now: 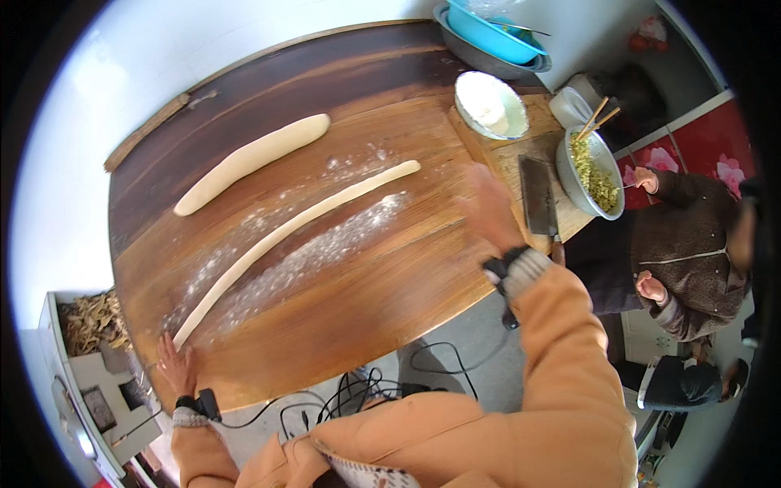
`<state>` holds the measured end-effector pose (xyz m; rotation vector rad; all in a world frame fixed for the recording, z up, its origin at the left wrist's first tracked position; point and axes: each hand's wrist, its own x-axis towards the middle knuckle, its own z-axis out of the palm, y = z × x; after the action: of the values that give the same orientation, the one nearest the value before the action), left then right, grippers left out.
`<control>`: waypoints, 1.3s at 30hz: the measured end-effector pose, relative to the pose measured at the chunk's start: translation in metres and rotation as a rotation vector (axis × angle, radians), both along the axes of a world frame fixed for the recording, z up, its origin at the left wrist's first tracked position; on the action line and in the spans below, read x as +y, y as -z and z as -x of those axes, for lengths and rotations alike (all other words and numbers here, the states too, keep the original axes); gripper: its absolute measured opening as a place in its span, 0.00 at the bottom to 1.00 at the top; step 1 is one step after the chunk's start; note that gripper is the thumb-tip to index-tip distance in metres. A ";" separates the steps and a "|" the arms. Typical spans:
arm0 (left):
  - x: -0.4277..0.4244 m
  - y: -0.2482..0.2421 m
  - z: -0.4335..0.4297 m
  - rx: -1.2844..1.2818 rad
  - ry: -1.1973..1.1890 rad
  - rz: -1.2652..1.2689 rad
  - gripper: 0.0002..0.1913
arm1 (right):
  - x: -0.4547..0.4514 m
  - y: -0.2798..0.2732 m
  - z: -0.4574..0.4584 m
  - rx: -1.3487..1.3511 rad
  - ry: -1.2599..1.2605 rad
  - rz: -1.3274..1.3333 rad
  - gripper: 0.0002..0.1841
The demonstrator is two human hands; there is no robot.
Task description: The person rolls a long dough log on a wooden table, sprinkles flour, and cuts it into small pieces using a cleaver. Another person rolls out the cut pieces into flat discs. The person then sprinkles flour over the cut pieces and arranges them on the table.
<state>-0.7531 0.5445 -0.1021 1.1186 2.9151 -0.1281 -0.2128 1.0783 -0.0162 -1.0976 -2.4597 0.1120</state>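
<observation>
A long thin dough rope (287,230) lies curved across the wooden table (378,299), with streaks of flour beside it. My left hand (177,365) rests at the rope's near left end, fingers spread and touching the tabletop; whether it touches the dough is hard to tell. Behind the rope lies a thicker, shorter dough roll (253,165). My right hand (486,204), blurred, is over the table's right part, past the rope's far end and near a cleaver (538,195) on a wooden board (507,160). I see nothing in it.
An enamel bowl of flour (491,107) and a metal bowl of chopped filling (590,172) with chopsticks stand at the right. Blue and grey basins (494,36) are behind. A person in a brown jacket (683,244) stands at the right; another is farther back. Black cables (354,390) lie below.
</observation>
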 end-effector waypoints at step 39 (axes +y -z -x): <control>0.415 -0.125 -0.275 -1.424 0.385 -0.657 0.14 | -0.155 -0.035 -0.147 0.463 0.366 0.941 0.29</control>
<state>-0.4784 0.9591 0.0231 1.0614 1.4348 1.1490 -0.0661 0.9229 0.0193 -1.6149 -1.7227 1.3342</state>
